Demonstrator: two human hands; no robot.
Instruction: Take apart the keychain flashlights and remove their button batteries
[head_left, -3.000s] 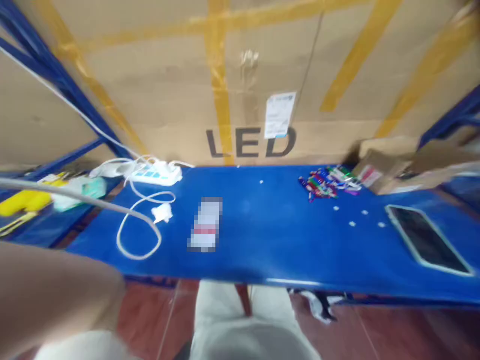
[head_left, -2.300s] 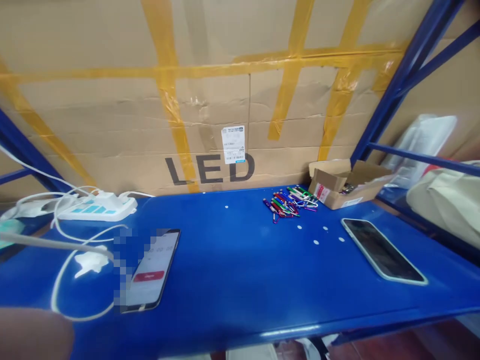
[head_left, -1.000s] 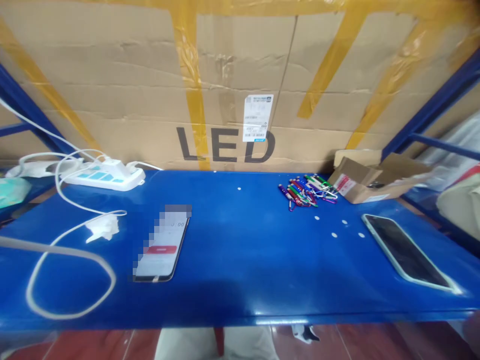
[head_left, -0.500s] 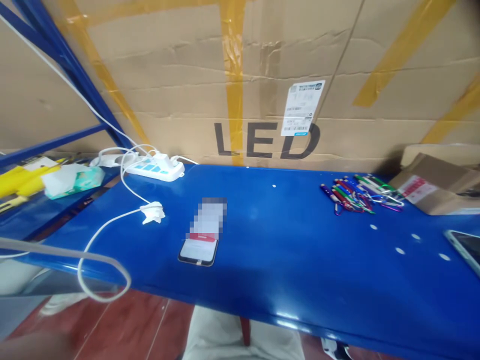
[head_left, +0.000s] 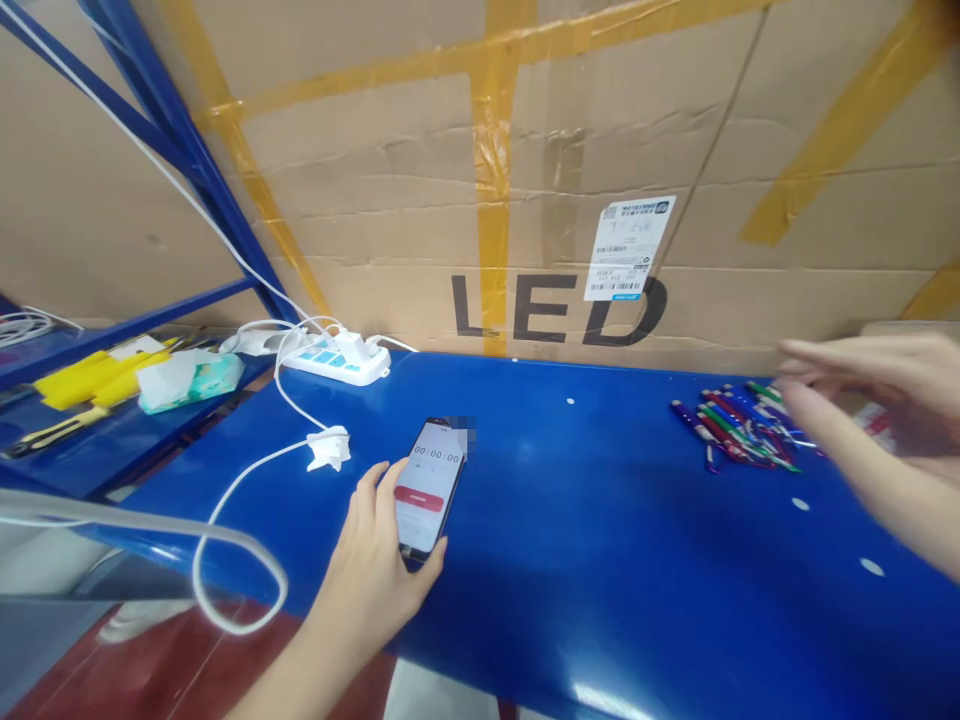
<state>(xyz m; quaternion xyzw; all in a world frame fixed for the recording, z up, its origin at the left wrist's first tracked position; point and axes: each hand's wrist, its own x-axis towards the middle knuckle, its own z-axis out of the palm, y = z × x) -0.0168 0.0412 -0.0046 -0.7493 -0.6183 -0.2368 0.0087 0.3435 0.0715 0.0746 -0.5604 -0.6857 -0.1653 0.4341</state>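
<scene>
A smartphone [head_left: 429, 490] with a timer reading 00:00:00 and a red button on its screen is in my left hand [head_left: 382, 565]. The fingers lie along its left edge and the thumb reaches round its lower right corner. At the right, my right hand [head_left: 915, 385] is raised with its fingers stretched out to the left and nothing visible in them. It hangs in front of a pile of small coloured metal tubes with carabiner clips [head_left: 724, 425] and hides the right part of that pile.
A white power strip [head_left: 337, 360] with plugs stands at the back left of the blue table [head_left: 555, 560]. Its white cable [head_left: 247, 475] loops over the front edge. Yellow-handled tools [head_left: 97, 380] and a tissue pack [head_left: 191, 382] lie further left. A large cardboard box [head_left: 375, 200] rises behind.
Both hands have come into view. My left hand has taken hold of the phone, which lay on the table before. My right hand has come in by the pile at the right. The view has shifted slightly.
</scene>
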